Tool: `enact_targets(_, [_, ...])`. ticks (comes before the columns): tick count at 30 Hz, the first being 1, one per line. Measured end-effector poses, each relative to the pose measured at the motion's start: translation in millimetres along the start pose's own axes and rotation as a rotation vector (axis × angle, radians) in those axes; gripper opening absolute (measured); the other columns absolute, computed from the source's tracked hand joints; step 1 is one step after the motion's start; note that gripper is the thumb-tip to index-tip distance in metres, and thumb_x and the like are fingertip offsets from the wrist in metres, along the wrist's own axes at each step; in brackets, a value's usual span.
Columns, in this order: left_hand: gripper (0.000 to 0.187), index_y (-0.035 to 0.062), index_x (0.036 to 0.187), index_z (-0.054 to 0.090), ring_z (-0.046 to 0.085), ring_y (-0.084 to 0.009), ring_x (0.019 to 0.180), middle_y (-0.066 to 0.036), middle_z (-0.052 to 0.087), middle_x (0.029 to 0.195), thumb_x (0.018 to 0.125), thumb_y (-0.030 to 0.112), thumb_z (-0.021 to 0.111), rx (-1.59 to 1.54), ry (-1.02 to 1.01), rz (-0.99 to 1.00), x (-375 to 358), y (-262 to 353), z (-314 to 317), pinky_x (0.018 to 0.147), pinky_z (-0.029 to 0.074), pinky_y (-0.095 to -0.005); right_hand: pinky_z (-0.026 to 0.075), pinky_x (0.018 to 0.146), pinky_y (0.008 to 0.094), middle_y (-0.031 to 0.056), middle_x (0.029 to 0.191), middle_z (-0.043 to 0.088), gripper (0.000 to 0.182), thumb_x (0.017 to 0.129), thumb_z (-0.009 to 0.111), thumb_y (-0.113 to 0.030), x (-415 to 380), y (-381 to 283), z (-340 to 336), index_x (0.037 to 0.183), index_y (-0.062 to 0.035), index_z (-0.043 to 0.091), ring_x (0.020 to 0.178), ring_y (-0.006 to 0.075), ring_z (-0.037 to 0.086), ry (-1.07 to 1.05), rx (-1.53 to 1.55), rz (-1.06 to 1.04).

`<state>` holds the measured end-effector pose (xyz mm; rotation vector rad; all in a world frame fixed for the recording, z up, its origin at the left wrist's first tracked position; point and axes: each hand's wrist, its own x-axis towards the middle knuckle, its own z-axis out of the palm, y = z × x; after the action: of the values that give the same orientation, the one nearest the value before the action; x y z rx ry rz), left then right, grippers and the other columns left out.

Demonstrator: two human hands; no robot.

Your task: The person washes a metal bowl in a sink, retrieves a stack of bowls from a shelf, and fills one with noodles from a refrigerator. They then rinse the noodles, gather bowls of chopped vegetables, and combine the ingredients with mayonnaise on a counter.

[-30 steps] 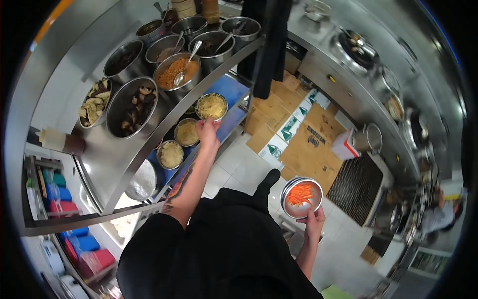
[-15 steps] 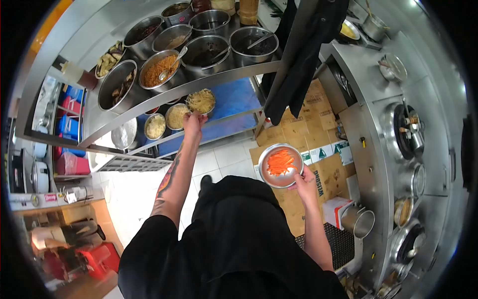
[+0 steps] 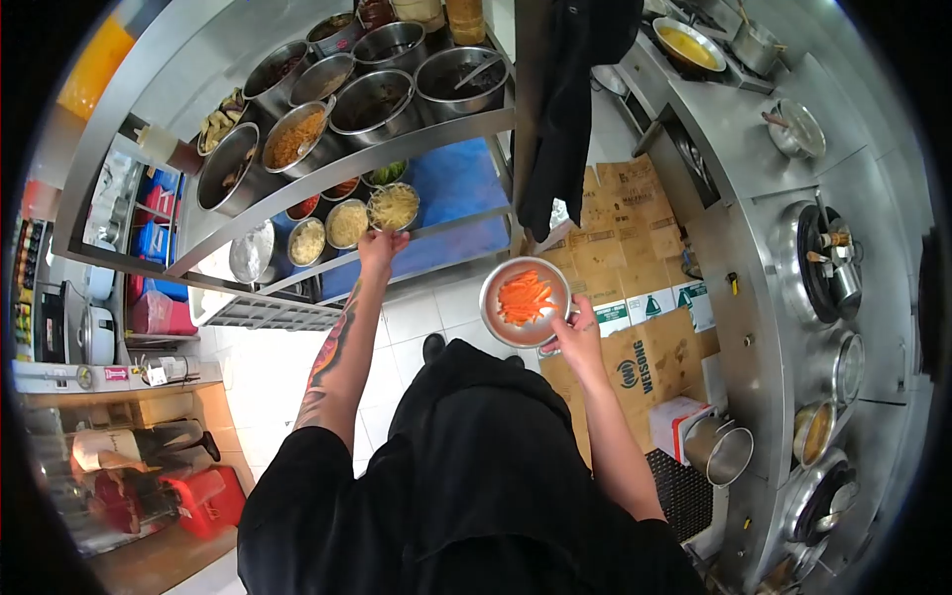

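My right hand (image 3: 577, 332) grips a round metal bowl (image 3: 488, 322) by its rim, with the thumb over the edge. Orange carrot strips (image 3: 524, 297) lie inside it. Over at the shelf, my left hand (image 3: 385, 246) has its fingertips pinched together, just below a bowl of pale shredded food, perhaps bean sprouts (image 3: 395, 206). Whether anything is between those fingers is too small to make out. Beside that hand sit a bowl of pale yellowish shreds (image 3: 347, 224) and a bowl of whitish chopped food (image 3: 306, 241).
Several deep metal pots (image 3: 375, 114) crowd the upper shelf, its steel rail (image 3: 347, 175) passing above my left hand. A dark cloth (image 3: 560, 129) hangs by the post. Flattened cardboard (image 3: 635, 248) covers floor at right, beside a steel counter (image 3: 739, 233) with pans. A white crate (image 3: 263, 309) stands left.
The carrot bowl in my right hand has shifted left and slightly up in view. My left hand stays by the shelf bowls, a little lower. More of the lower-shelf bowls shows as the view shifts.
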<state>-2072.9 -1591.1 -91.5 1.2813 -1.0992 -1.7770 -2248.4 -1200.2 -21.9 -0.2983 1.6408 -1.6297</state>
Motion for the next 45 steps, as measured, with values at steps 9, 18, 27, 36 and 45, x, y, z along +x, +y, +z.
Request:
enact_targets(9, [0.072,0.0115,0.148,0.038,0.031,-0.0358,0.143,-0.021,0.043,0.147,0.098,0.063,0.042,0.01,-0.592,-0.287,-134.1,5.9,28.2,0.107,0.036,-0.0624,0.055,0.043,0.0317,0.0177,0.083,0.064,0.046,0.091,0.057,-0.003,23.4,-10.7,33.4,0.131,0.0051,0.036,0.054,0.0225,0.066,-0.035,-0.102,-0.013])
enact_targets(18, [0.08,0.0147,0.149,0.033,0.046,-0.0335,0.135,-0.014,0.043,0.149,0.095,0.073,0.027,-0.278,-0.641,-0.463,-166.2,10.1,34.1,0.102,0.046,-0.0585,0.05,0.051,0.0312,0.0119,0.08,0.066,0.033,0.088,0.064,-0.005,42.4,-2.3,92.9,0.12,-0.0002,0.056,0.058,0.017,0.065,0.175,-0.629,-0.575])
enact_targets(27, [0.07,0.0151,0.148,0.033,0.055,-0.0316,0.127,-0.013,0.046,0.146,0.099,0.065,0.031,-0.212,-0.937,-0.659,-108.8,27.8,-15.6,0.092,0.056,-0.053,0.049,0.057,0.0435,0.0168,0.069,0.065,0.024,0.089,0.063,-0.007,-13.5,-15.0,175.6,0.11,0.0004,0.056,0.063,0.0364,0.065,0.495,-0.691,-0.417])
enact_targets(36, [0.061,0.0139,0.145,0.04,0.054,-0.0259,0.128,-0.011,0.051,0.142,0.102,0.058,0.036,-0.021,-1.149,-0.703,-99.2,52.8,-76.8,0.1,0.052,-0.0449,0.053,0.061,0.0408,0.0201,0.079,0.07,0.024,0.088,0.067,-0.01,-105.3,26.2,290.2,0.105,0.0002,0.055,0.068,0.0353,0.069,1.05,-0.538,-0.23])
enact_targets(45, [0.072,0.009,0.144,0.041,0.055,-0.0287,0.127,-0.013,0.052,0.141,0.099,0.065,0.033,0.142,-1.397,-0.918,-124.5,62.2,-160.8,0.102,0.05,-0.0467,0.046,0.049,0.0328,0.0112,0.062,0.06,0.021,0.089,0.066,-0.014,-215.9,88.9,397.3,0.086,-0.0014,0.05,0.049,0.0144,0.057,1.192,-0.084,-0.156])
